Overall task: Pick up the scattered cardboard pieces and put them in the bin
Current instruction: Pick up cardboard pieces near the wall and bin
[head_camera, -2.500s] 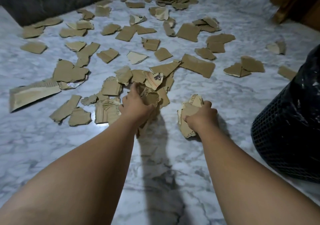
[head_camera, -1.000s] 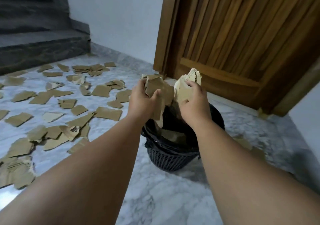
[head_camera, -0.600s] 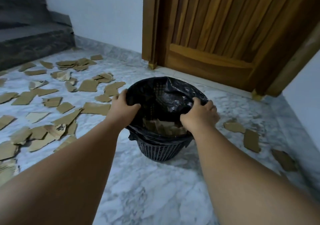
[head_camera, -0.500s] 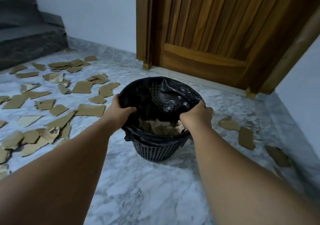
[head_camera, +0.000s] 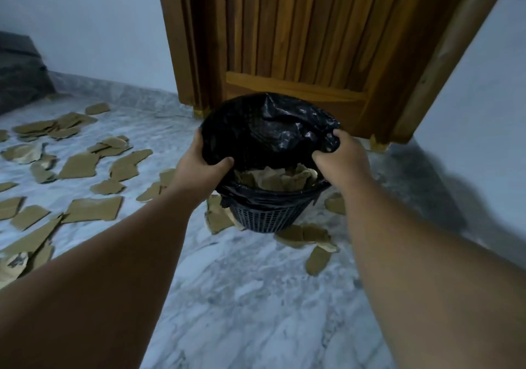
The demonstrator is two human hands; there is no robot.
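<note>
The marble floor [head_camera: 256, 297] lies bare in the near middle. The wooden door [head_camera: 313, 41] stands far, just behind the black mesh bin [head_camera: 267, 217]. The left hand [head_camera: 199, 166] and right hand [head_camera: 341, 158] each clench the rim on opposite sides, fingers curled over the black liner [head_camera: 273, 129]. Cardboard pieces [head_camera: 273, 176] fill the bin's bottom. More scattered pieces [head_camera: 91, 208] cover the left floor, and a few [head_camera: 301, 235] lie partly hidden under the bin's base.
</note>
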